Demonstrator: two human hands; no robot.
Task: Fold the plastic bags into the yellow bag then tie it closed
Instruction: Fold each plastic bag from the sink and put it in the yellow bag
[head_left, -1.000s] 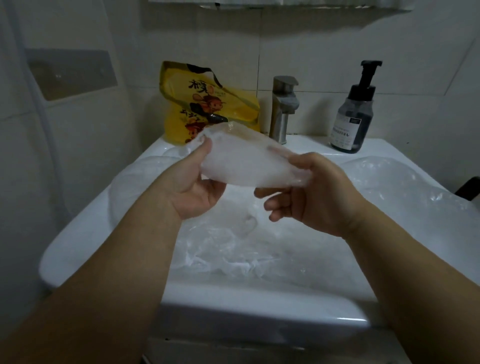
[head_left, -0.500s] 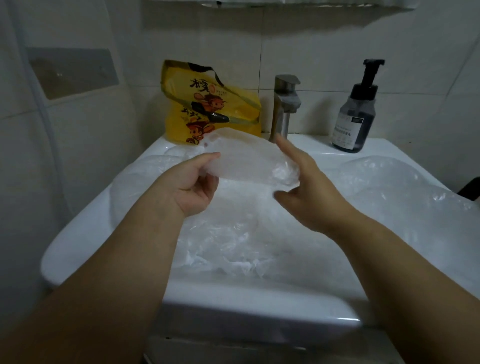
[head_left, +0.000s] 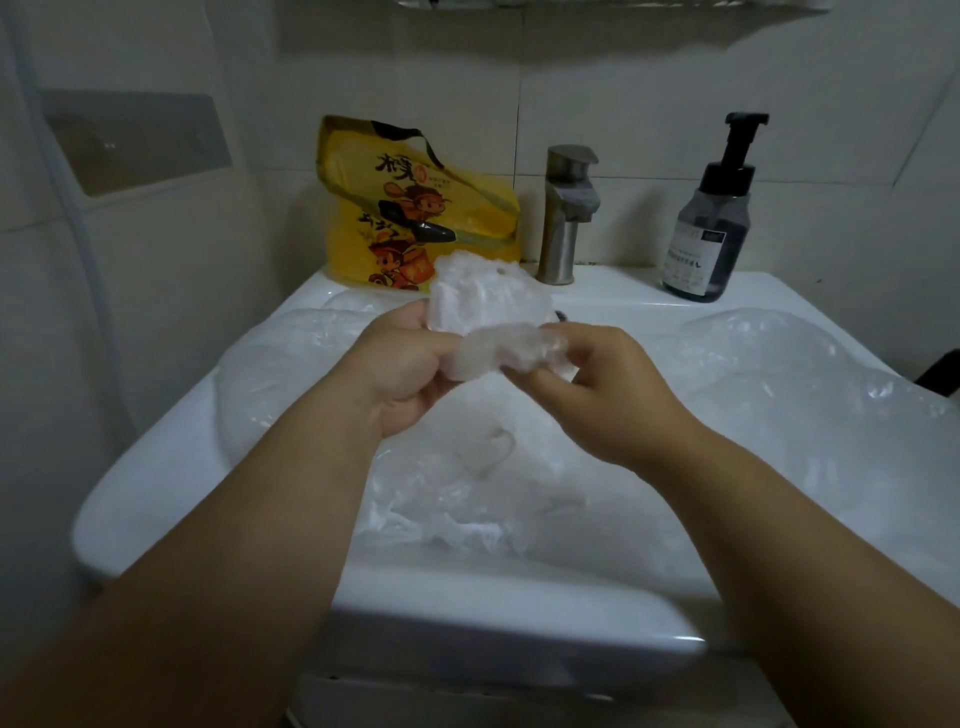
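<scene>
yellow bag (head_left: 358, 234), Chinese characters, bottle label (head_left: 693, 252) blurred

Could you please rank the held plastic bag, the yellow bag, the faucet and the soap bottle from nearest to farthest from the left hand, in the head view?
1. plastic bag: gripped by the left hand itself.
2. yellow bag: just behind it, at the back left of the sink.
3. faucet: back centre.
4. soap bottle: back right.

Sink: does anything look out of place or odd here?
Yes: loose clear plastic bags fill the sink, heaped over both sides. The yellow bag slumps against the wall beside the faucet. Nothing looks spilled or broken.
</scene>
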